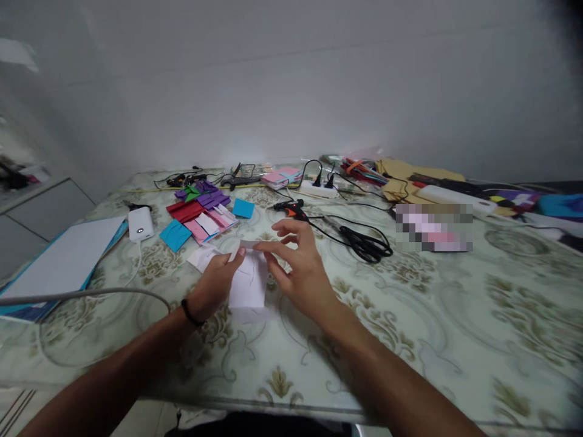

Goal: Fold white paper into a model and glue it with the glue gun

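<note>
- Nearest you, the patterned desk [319, 376] spread out, and right there in front of your body was the white paper [248, 285], caught between your two hands!
- Its long axis ran away from you, one short end toward your body, the other toward the wall [291, 91]; a flap bent off at the near end.
- Left side: your left hand [213, 282] had it, thumb on top near the far end, the other fingers mostly hidden beneath.
- Right side: your right hand [303, 270] held nothing, its fingers spread wide, the index tip just at the paper's far edge, the thumb well off it.
- How far along? Creases crossed the sheet and both ends looked bent, so the folding seemed partly done; the long middle lay open, so some apparently remained.
- Just past your left hand, a small white folded piece [201, 258] peeked out.
- Farther on, the finished-looking lot: pink folded papers [200, 232], red paper [186, 210] and purple papers [214, 201], bunched together, with a blue square [244, 209] beside them.
- Off to their right, the glue gun [295, 210] lay untouched, and beyond it, the white power strip [314, 190].
</note>
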Action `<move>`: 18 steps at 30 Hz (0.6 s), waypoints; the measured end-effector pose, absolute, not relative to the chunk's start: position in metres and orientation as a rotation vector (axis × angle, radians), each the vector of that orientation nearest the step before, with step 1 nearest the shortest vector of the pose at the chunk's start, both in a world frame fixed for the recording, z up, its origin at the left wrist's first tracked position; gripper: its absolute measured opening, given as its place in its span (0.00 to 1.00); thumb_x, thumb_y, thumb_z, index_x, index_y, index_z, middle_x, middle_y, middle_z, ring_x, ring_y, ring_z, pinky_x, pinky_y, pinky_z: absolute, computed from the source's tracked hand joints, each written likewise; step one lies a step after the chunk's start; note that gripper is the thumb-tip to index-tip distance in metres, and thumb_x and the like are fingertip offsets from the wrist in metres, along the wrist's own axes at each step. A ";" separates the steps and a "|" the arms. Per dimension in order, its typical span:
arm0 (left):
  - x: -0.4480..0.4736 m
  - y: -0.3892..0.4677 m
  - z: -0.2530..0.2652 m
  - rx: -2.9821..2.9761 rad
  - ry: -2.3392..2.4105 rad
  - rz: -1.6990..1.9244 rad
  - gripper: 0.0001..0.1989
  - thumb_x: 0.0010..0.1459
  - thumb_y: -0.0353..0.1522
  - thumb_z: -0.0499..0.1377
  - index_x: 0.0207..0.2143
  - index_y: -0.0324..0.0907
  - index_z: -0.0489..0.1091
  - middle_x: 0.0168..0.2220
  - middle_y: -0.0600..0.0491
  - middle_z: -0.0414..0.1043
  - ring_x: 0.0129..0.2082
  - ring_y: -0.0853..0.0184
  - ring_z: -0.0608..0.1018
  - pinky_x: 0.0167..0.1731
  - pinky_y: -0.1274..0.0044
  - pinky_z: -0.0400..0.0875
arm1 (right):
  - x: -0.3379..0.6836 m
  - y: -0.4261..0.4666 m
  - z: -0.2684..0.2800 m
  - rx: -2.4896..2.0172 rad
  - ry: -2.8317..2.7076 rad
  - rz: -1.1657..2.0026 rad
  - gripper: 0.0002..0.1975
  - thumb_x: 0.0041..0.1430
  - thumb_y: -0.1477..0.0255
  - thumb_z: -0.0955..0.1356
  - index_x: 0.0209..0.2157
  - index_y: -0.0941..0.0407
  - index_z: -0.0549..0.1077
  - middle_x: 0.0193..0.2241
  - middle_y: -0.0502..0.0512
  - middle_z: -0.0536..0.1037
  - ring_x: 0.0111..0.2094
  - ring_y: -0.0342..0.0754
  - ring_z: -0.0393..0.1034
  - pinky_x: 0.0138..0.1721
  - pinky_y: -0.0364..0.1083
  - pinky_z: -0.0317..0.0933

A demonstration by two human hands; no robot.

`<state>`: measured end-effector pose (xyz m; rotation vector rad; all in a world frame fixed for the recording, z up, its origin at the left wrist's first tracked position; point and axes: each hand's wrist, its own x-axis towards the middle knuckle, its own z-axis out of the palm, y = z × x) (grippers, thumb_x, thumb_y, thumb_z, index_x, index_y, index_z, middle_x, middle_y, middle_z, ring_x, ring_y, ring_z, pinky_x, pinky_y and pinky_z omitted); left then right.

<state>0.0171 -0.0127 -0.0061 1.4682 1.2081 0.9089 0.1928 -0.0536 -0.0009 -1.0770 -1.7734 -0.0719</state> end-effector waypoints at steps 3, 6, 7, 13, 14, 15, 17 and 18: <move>0.016 -0.011 -0.006 1.500 1.144 0.814 0.23 0.53 0.49 0.61 0.19 0.40 0.63 0.17 0.59 0.59 0.17 0.74 0.59 0.16 0.80 0.50 | 0.195 -0.050 -0.006 -1.180 -1.842 -0.067 0.15 0.59 0.83 0.67 0.43 0.52 0.77 0.50 0.61 0.67 0.51 0.58 0.63 0.47 0.56 0.67; 0.016 -0.010 -0.007 1.511 1.112 0.791 0.21 0.53 0.48 0.61 0.21 0.40 0.64 0.19 0.59 0.59 0.19 0.74 0.59 0.18 0.81 0.51 | 0.197 -0.047 -0.010 -1.284 -1.842 -0.019 0.13 0.57 0.83 0.68 0.41 0.54 0.77 0.48 0.63 0.70 0.49 0.58 0.66 0.46 0.57 0.68; 0.016 -0.010 -0.006 1.508 1.108 0.789 0.21 0.53 0.47 0.61 0.22 0.40 0.63 0.19 0.59 0.59 0.19 0.74 0.59 0.18 0.81 0.50 | 0.198 -0.046 -0.010 -1.302 -1.833 0.006 0.12 0.57 0.82 0.67 0.40 0.55 0.77 0.47 0.62 0.70 0.48 0.57 0.67 0.46 0.56 0.68; 0.018 -0.012 -0.003 1.450 1.116 0.851 0.20 0.56 0.47 0.59 0.26 0.40 0.64 0.19 0.59 0.61 0.18 0.73 0.62 0.17 0.81 0.54 | 0.200 -0.046 -0.009 -1.247 -1.747 0.299 0.12 0.55 0.84 0.66 0.34 0.55 0.77 0.43 0.57 0.72 0.37 0.48 0.71 0.35 0.46 0.67; 0.018 -0.012 -0.003 1.445 1.116 0.861 0.20 0.57 0.48 0.59 0.28 0.40 0.65 0.20 0.59 0.63 0.18 0.72 0.64 0.18 0.81 0.56 | 0.200 -0.047 -0.008 -1.222 -1.733 0.340 0.11 0.55 0.84 0.66 0.33 0.55 0.76 0.42 0.56 0.72 0.37 0.47 0.71 0.34 0.45 0.66; 0.018 -0.013 -0.002 1.451 1.111 0.870 0.20 0.58 0.48 0.58 0.30 0.40 0.67 0.20 0.58 0.66 0.19 0.71 0.66 0.18 0.81 0.58 | 0.200 -0.047 -0.007 -1.199 -1.719 0.369 0.10 0.55 0.83 0.66 0.32 0.56 0.76 0.41 0.56 0.72 0.36 0.47 0.71 0.33 0.44 0.65; 0.018 -0.013 -0.001 1.481 1.098 0.887 0.20 0.59 0.49 0.58 0.32 0.40 0.69 0.22 0.56 0.70 0.19 0.70 0.70 0.18 0.81 0.62 | 0.199 -0.047 -0.004 -1.166 -1.697 0.400 0.09 0.55 0.83 0.66 0.31 0.56 0.75 0.39 0.55 0.72 0.37 0.47 0.70 0.34 0.44 0.65; 0.019 -0.014 0.000 1.494 1.094 0.892 0.20 0.58 0.49 0.59 0.33 0.39 0.69 0.23 0.56 0.71 0.20 0.70 0.71 0.19 0.81 0.63 | 0.199 -0.048 -0.003 -1.157 -1.689 0.404 0.09 0.54 0.83 0.65 0.31 0.56 0.74 0.38 0.55 0.73 0.37 0.47 0.70 0.35 0.44 0.65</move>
